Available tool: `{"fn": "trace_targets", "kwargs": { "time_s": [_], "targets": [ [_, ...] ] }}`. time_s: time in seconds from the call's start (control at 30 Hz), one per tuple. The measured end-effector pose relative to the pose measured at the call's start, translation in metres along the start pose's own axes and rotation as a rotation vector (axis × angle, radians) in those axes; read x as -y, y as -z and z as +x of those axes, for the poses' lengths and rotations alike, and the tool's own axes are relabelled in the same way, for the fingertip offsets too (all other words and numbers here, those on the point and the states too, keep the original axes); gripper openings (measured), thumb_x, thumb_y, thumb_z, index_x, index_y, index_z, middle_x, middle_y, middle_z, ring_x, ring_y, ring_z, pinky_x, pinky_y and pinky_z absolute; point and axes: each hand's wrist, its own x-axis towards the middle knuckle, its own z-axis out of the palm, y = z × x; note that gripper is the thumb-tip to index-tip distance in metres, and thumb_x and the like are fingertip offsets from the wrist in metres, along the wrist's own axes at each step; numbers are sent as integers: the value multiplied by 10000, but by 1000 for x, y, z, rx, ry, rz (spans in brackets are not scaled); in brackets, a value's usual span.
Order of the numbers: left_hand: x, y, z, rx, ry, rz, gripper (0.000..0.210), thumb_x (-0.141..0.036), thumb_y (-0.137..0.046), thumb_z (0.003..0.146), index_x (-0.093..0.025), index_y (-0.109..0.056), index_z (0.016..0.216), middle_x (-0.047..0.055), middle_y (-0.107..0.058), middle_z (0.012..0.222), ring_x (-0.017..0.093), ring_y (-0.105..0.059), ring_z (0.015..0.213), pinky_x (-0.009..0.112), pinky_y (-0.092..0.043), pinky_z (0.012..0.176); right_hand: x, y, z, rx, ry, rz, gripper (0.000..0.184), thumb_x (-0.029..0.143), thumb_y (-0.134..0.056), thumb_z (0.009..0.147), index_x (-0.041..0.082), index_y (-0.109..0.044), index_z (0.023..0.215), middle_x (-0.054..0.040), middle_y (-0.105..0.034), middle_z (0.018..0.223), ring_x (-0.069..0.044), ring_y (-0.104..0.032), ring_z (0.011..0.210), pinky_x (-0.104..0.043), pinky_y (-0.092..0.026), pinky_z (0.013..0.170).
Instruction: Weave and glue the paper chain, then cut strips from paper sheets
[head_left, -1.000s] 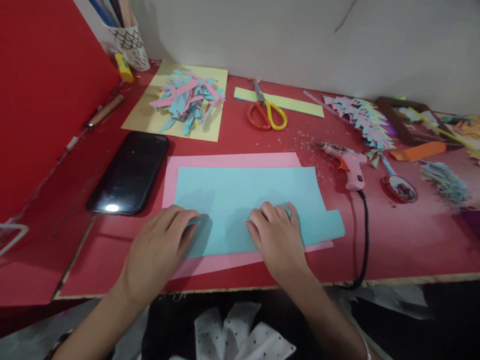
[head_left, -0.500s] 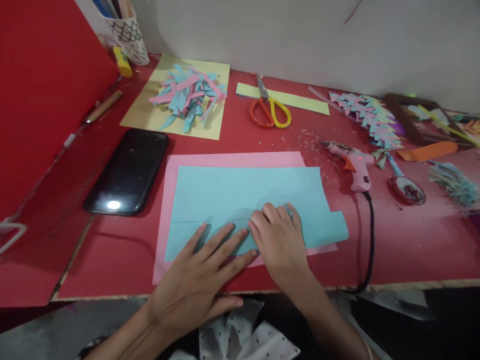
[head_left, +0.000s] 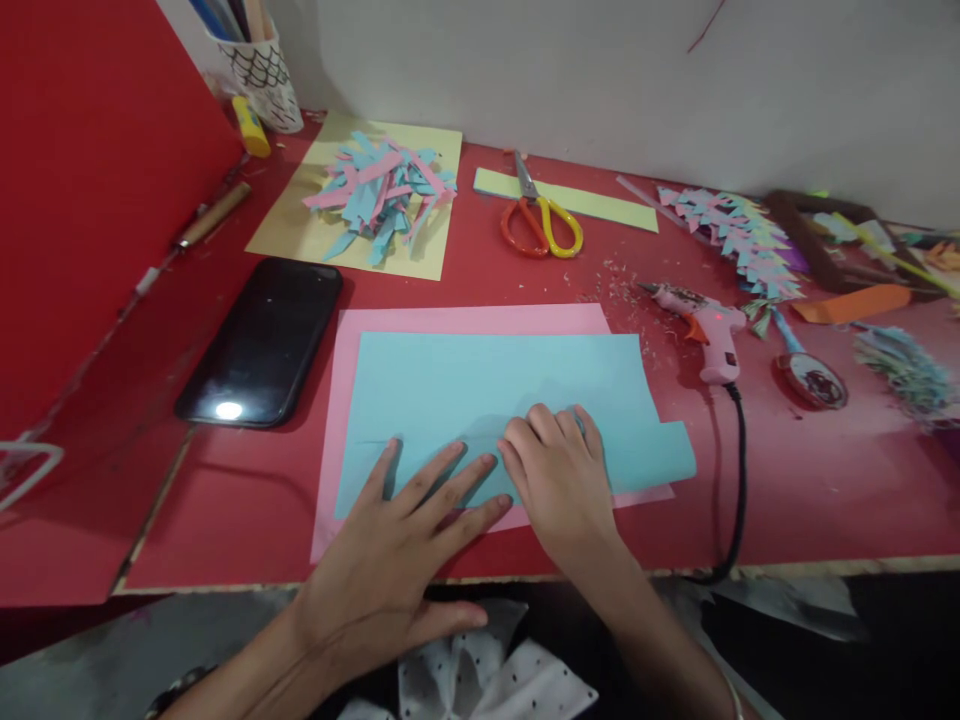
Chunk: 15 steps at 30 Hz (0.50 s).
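Observation:
A light blue sheet of paper (head_left: 495,380) lies over a pink sheet (head_left: 480,319), its front edge turned over in a fold that juts out at the right. My left hand (head_left: 401,545) rests with spread fingers on the front left part of the blue sheet, thumb over the table edge. Just beside it, my right hand (head_left: 562,480) presses on the folded strip with curled, closed fingers. A small greyish spot shows between two of its fingers. Whatever is under that palm, if anything, is hidden.
A black phone (head_left: 262,340) lies left. Behind are paper strips (head_left: 382,190) on a yellow sheet (head_left: 289,225), scissors (head_left: 541,225) and a yellow strip (head_left: 607,204). Rightward lie a corded pink glue gun (head_left: 716,335), a paper garland (head_left: 739,235) and a small round dish (head_left: 814,382).
The whole view has shifted very slightly. My left hand's fingers have edged a little to the left on the paper; my right hand stays nearly where it was.

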Motion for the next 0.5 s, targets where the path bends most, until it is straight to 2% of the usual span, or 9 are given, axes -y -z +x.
{"fn": "trace_targets", "kwargs": {
  "time_s": [0.1,0.2,0.3,0.5],
  "targets": [
    [2,1,-5,-23,8,11,683,-715,-291,756,-313,-402,1297,15,-461,1348,256,-356,1234,468,56,1055,0,-1,0,-9,0,-5,197,221,-430,875,225,-568,733,-19,-548,743,-179,-482,718,-417,-294,885],
    [2,-1,-15,-63,68,2,720,-744,-327,716,-309,-429,1281,15,-477,1335,262,-342,1246,452,21,1065,0,-1,-1,-20,-2,-6,198,224,-424,877,224,-564,738,-20,-550,747,-182,-484,720,-422,-291,892],
    [2,-2,-26,-97,133,15,731,-746,-347,704,-297,-447,1272,27,-477,1335,257,-326,1264,425,-44,1074,0,-1,-1,-19,2,3,192,225,-426,876,221,-555,734,-18,-554,751,-181,-482,711,-418,-298,890],
    [5,7,-45,-84,97,91,718,-668,-403,740,-251,-376,1323,27,-476,1334,239,-348,1259,347,-282,986,-7,2,-4,-8,9,67,175,263,-425,870,205,-538,749,-26,-555,781,-186,-481,749,-399,-302,904]
  ]
}}
